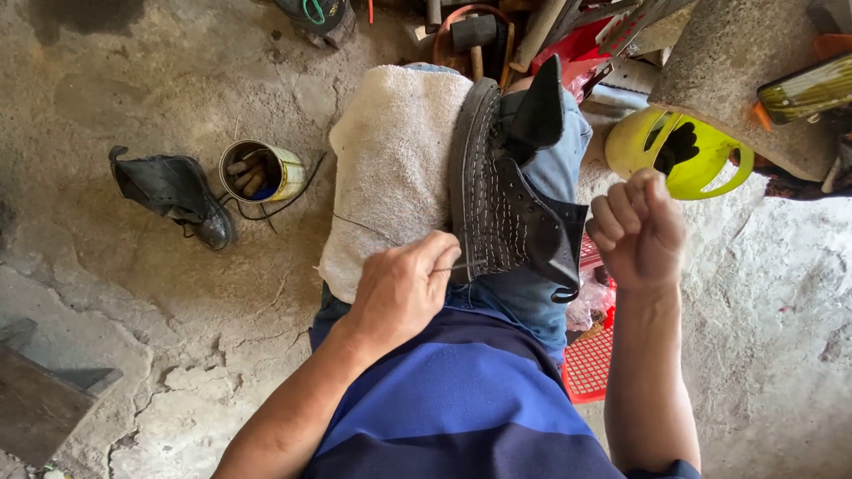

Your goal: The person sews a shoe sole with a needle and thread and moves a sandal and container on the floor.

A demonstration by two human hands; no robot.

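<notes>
Black leather, the boot (501,191) lies sole-up across my lap on a cream towel (390,168). My left hand (404,288), at its seven o'clock, pinches a thin needle (454,266) against the stitched sole. My right hand (639,231), at four o'clock, is fisted; what it grips I cannot tell.

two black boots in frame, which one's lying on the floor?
The black leather boot left of the open tin can, toppled on the concrete. The other black stitched boot rests sole-up on the person's lap over a white towel.
</notes>
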